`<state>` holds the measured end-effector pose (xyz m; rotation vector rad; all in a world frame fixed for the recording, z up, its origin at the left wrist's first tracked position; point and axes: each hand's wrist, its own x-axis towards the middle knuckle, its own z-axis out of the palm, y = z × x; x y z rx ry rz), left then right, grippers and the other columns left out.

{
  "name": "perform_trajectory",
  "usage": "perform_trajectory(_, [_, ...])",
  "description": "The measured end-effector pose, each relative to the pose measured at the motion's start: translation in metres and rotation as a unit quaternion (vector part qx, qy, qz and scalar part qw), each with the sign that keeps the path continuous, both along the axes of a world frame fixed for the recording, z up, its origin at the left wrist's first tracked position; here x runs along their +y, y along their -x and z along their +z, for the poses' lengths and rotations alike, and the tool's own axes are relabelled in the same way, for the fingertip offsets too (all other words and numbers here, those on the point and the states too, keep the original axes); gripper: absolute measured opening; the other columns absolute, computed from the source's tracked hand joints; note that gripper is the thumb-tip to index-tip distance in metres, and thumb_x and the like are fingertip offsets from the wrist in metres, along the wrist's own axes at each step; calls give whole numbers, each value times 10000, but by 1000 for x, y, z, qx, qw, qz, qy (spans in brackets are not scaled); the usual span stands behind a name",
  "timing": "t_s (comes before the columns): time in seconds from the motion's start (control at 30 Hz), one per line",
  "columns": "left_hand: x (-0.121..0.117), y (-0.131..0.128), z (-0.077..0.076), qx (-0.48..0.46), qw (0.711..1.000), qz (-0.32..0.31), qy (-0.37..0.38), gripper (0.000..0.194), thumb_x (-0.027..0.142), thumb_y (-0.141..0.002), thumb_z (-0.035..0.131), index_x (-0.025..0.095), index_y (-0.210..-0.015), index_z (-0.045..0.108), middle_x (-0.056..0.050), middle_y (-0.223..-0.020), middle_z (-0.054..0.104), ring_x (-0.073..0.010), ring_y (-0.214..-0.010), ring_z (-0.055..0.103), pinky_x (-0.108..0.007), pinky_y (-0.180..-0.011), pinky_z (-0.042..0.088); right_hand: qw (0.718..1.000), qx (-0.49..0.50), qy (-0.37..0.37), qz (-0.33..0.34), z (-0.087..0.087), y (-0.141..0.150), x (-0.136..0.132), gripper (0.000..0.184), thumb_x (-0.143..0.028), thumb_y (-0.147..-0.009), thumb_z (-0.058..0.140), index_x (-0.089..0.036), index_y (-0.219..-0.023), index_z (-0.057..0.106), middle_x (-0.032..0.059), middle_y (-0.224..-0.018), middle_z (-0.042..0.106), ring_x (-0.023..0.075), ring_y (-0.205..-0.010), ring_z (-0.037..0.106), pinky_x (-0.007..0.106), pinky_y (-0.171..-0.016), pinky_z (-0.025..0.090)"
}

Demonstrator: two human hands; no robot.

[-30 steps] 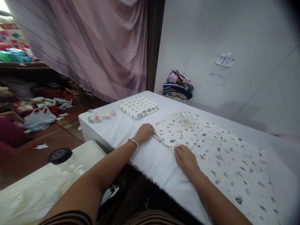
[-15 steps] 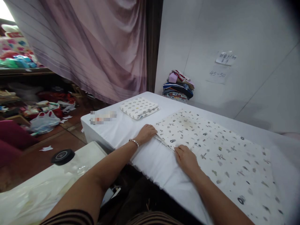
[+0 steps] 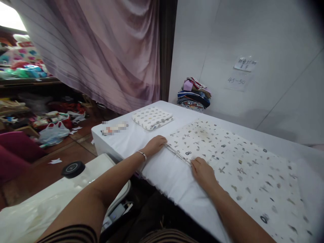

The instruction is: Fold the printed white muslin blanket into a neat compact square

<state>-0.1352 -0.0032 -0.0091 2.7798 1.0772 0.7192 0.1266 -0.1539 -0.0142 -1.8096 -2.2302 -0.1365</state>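
Beyond and right of both hands (image 3: 204, 172) pinching its near edge lies patterned cloth (image 3: 238, 153).

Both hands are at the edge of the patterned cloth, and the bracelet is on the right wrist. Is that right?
Not quite. The head view shows the bracelet on the left wrist. The left hand and right hand are indeed at the cloth edge.
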Motion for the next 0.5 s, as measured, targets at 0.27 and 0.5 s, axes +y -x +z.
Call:
perform_trajectory(0.27, [5, 0, 3, -18, 998, 47, 44, 262, 199, -797, 536, 196, -1033, 650, -59, -1137, 611, -191, -1059, 542, -327, -954, 440, 1000, 28, -5, -3, -2, -1, 0, 265, -236, -929, 368, -208, -937, 631, 48, -929, 586, 162, -887, 533, 249, -692, 405])
perform_trajectory(0.5, [11, 2, 8, 25, 997, 27, 64, 228, 255, -821, 512, 216, -975, 676, -52, -1138, 602, -192, -1053, 534, -315, -916, 443, 999, 35, 5, 19, 1, 1, 0, 267, -307, -935, 378, -216, -976, 625, 55, -952, 578, 179, -914, 520, 268, -739, 419])
